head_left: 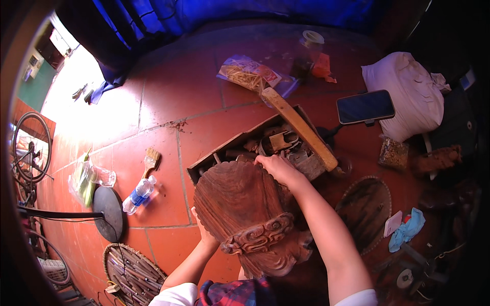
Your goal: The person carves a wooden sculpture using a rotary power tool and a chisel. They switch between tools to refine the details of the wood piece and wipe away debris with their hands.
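A reddish-brown carved wooden piece (240, 199), with a scalloped edge and a scrolled band, stands tilted in front of my body. My left hand (205, 233) grips its left edge from below, most fingers hidden behind the wood. At its far right edge my right hand (278, 169) is closed, fingertips bent against the rim; anything small between them is hidden. Just beyond the carving lies an open box (224, 147) of tools and wood scraps, partly covered by it. A long wooden bar (301, 130) rests across the box's right side.
Left on the tiles are a brush (151, 159), water bottle (139, 195), round black stand base (108, 214) and basket of tools (133, 275). A phone (366, 107) on a holder and a white sack (403, 97) stand right, above a round tray (365, 214) and blue cloth (407, 230).
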A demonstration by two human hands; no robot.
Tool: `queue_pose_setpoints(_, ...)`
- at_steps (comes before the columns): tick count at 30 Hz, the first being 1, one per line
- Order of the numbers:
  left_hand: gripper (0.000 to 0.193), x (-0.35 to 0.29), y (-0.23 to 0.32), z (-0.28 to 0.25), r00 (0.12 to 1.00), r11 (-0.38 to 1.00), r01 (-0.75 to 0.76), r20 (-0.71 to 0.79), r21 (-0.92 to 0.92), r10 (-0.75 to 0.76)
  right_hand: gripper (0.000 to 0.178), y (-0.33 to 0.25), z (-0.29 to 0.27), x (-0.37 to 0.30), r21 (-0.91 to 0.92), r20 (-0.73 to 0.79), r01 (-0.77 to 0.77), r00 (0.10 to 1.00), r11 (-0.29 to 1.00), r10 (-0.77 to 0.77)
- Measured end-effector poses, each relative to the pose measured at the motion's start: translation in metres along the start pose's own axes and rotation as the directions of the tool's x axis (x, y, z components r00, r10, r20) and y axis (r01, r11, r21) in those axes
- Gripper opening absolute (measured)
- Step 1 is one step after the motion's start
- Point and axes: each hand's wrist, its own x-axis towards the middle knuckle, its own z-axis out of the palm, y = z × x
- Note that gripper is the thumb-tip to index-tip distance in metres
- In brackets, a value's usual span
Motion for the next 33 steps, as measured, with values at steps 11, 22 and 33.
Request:
queue_pose_setpoints(11,0.037,0.016,0.021,-0.011,0.959,0.946,-0.247,-0.087,0.211,0.270,0.013,0.002,-0.038,-0.048,0.187,-0.707,0.050,0.700,0.981,0.099)
queue_pose_setpoints(22,0.037,0.010,0.021,-0.004,0.992,0.966,0.116,-0.014,-0.232,-0.122,0.037,-0.014,-0.038,-0.046,-0.137,-0.581,0.023,0.808,0.990,-0.099)
queue_pose_setpoints(33,0.038,0.001,0.018,-0.002,0.991,0.954,0.135,0.018,-0.269,-0.135,0.048,0.046,-0.078,-0.064,-0.518,-0.658,-0.486,0.752,0.704,0.035)
